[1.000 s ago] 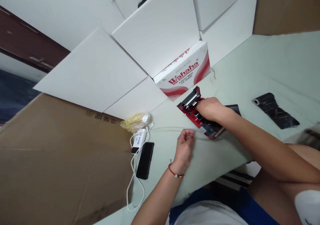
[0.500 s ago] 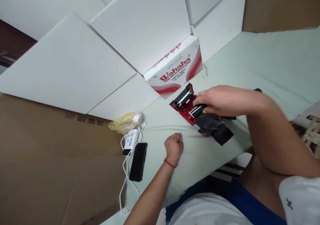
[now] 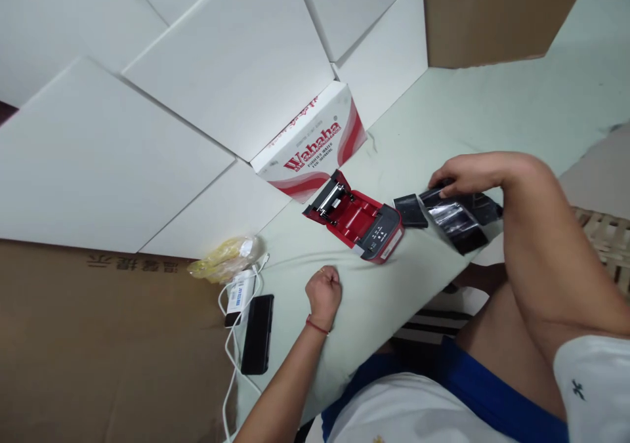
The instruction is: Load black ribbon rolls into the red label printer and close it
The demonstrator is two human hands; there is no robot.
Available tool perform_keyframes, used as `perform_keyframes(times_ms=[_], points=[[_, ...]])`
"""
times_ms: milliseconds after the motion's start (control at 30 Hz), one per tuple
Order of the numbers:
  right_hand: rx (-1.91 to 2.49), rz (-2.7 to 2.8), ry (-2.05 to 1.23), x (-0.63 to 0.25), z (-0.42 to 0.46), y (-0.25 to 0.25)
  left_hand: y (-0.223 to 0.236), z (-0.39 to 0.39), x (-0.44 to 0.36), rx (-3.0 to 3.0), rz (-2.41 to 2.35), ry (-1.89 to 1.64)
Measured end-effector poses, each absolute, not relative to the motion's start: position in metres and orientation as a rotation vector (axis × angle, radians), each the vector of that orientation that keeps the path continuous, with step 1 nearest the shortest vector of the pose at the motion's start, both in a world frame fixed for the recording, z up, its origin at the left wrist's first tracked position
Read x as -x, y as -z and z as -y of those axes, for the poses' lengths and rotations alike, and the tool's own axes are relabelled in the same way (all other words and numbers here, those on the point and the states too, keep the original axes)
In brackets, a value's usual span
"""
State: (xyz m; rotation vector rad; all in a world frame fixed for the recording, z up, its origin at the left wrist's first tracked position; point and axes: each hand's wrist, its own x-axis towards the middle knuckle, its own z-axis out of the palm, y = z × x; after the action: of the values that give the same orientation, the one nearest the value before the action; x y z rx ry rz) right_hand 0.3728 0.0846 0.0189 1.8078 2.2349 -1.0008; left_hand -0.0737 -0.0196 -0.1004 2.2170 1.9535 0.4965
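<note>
A red portable printer [image 3: 357, 216] lies on the table with its black lid section tilted open and its red compartment showing. My right hand [image 3: 467, 175] is to the right of it, gripping a glossy black film [image 3: 455, 223] by the upper edge. A short dark strip [image 3: 411, 210] lies between the printer and the film, possibly part of it. My left hand [image 3: 323, 295] rests on the table as a loose fist below the printer, touching nothing else. A red cord bracelet [image 3: 317, 325] circles that wrist.
A white Wahaha carton [image 3: 310, 142] stands just beyond the printer against white boards [image 3: 231, 82]. At the left edge of the pale green table cover [image 3: 433, 128] lie a black phone [image 3: 256, 335], a white charger [image 3: 240, 293] with cable, and a yellow plastic bag [image 3: 224, 259]. Brown cardboard [image 3: 98, 344] borders the left side.
The black film has come off the printer and moved right with my right hand, leaving the red compartment in view. My left hand has closed into a fist. The view has shifted.
</note>
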Motion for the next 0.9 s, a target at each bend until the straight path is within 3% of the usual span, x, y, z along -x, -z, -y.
perform_keyframes(times_ms=[233, 533, 733, 900], points=[[-2.131, -2.17, 0.715, -0.417, -0.103, 0.0, 0.1, 0.02, 0.073, -2.225, -1.958, -0.49], [-2.09, -2.061, 0.827, -0.398, -0.106, 0.034, 0.1, 0.018, 0.074, -2.225, -1.953, -0.497], [-1.777, -2.2, 1.283, -0.41, -0.065, -0.03, 0.102, 0.02, 0.072, -2.221, -1.916, -0.552], [-1.454, -2.439, 1.328, -0.358, -0.038, -0.094, 0.104, 0.02, 0.073, -2.214, -1.899, -0.585]])
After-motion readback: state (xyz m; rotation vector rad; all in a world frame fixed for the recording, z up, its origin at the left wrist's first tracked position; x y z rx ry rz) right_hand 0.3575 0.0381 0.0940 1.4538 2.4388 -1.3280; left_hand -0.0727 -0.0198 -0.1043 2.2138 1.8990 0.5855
